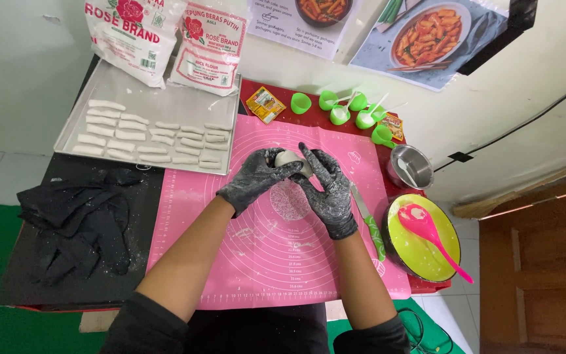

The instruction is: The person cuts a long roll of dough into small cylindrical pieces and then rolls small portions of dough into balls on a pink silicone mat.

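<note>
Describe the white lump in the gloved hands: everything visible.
The dough lump is white, smooth and soft-looking, roughly rounded. Only its top shows; the rest is hidden by fingers. It is held above the pink mat, pinched between the left hand and the right hand, both in black gloves dusted with flour. Below it on the mat lies a round floury patch.

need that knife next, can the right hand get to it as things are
Probably yes. The knife lies bare on the pink mat just beside the right hand, nothing over it. But both hands, left hand too, are closed on a lump of dough.
</note>
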